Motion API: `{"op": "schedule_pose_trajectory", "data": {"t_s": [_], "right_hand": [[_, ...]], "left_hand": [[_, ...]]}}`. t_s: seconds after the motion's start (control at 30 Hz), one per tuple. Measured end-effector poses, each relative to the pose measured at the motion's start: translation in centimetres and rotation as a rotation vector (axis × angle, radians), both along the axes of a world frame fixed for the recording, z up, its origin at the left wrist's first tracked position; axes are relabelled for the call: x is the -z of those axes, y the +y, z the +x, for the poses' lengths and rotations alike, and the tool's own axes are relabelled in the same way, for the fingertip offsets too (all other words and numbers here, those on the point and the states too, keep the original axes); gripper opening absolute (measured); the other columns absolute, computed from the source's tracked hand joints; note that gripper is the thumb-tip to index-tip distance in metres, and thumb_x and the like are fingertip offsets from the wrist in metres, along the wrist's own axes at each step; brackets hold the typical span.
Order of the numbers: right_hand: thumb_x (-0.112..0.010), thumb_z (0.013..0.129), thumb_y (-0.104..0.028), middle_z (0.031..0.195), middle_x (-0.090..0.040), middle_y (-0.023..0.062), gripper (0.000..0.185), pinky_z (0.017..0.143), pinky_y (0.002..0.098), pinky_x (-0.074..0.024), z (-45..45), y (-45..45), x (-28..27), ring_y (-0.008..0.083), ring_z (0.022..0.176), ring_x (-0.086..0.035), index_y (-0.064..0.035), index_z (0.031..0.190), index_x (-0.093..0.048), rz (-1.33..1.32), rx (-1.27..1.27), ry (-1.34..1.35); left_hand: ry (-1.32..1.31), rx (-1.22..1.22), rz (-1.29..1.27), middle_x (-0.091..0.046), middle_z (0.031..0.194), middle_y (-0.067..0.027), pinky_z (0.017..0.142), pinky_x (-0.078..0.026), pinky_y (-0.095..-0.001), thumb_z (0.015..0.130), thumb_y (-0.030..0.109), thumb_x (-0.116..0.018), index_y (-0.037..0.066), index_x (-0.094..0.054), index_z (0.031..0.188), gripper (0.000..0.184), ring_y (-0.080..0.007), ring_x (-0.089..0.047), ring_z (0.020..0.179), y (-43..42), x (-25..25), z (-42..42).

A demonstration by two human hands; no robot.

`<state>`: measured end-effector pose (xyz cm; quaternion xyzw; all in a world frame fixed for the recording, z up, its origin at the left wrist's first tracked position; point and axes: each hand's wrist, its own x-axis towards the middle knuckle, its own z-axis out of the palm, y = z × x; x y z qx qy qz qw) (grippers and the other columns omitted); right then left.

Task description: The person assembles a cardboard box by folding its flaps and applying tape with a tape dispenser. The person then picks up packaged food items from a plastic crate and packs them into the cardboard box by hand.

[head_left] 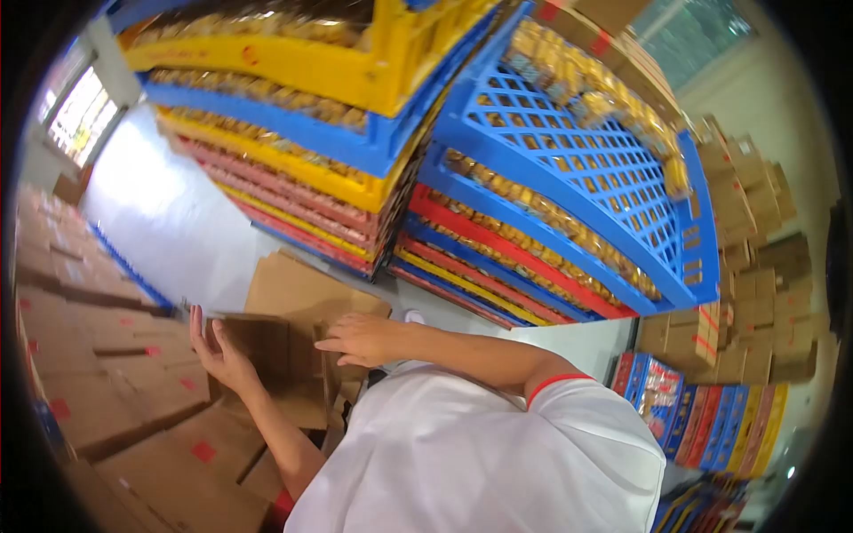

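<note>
A white shirt [480, 444] fills the bottom centre. Left of centre sits an open cardboard box [277, 348]. The left hand [227, 357], spread and released, is beside its left side; the right hand [369, 339] is over its right edge, its grip impossible to tell. Stacked crates [311, 124] stand across the top.

Cardboard box [281, 369]: plain brown, open, interior visible
Far flap [306, 286]: spread outward
Box position: left of centre, near side
</note>
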<state>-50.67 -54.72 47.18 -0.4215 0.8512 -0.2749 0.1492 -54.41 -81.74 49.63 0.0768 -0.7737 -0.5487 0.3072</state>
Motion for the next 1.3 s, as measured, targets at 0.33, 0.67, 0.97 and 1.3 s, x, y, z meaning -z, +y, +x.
{"op": "schedule_pose_trajectory", "data": {"t_s": [0.33,0.67,0.97,1.3], "right_hand": [[-0.065,0.096,-0.027,0.114,-0.071,0.0121,0.044,0.091,0.044,-0.0542,3.3,20.8,-16.4,0.0323,0.104,-0.068,-0.007,0.134,-0.062,0.027,0.462,0.492],[-0.068,0.097,-0.031,0.121,-0.07,0.0167,0.045,0.088,0.0418,-0.0558,0.1,51.4,-27.0,0.0335,0.1,-0.07,-0.0102,0.136,-0.063,0.286,0.997,0.346],[-0.054,0.093,-0.069,0.153,-0.05,0.0094,0.076,0.111,0.0649,-0.0381,-15.1,59.3,-22.0,0.0306,0.142,-0.046,-0.0166,0.149,-0.051,0.814,0.939,0.401],[-0.07,0.079,-0.009,0.12,-0.062,0.0207,0.048,0.092,0.0527,-0.054,-12.4,64.7,-22.1,0.0422,0.109,-0.064,-0.0107,0.127,-0.064,0.652,0.696,0.327]], "left_hand": [[0.041,0.395,0.17,-0.067,0.127,-0.0147,0.102,-0.05,-0.0375,0.105,0.007,-0.052,-0.004,-0.062,0.129,0.029,-0.023,-0.064,0.117,13.3,-6.1,0.1],[0.038,0.659,0.123,-0.07,0.116,-0.0134,0.099,-0.053,-0.0339,0.103,0.003,-0.053,-0.005,-0.066,0.121,0.024,-0.0211,-0.067,0.107,30.1,-10.3,2.4],[0.213,0.819,-0.166,-0.071,0.118,-0.015,0.1,-0.049,-0.0349,0.099,0.002,-0.058,-0.003,-0.07,0.116,0.022,-0.0243,-0.066,0.113,41.8,-18.2,2.1],[0.247,1.013,-0.496,-0.063,0.136,-0.0152,0.105,-0.046,-0.0389,0.096,0.013,-0.065,0.003,-0.066,0.128,0.033,-0.0279,-0.059,0.127,48.7,-25.3,-8.2]]}}
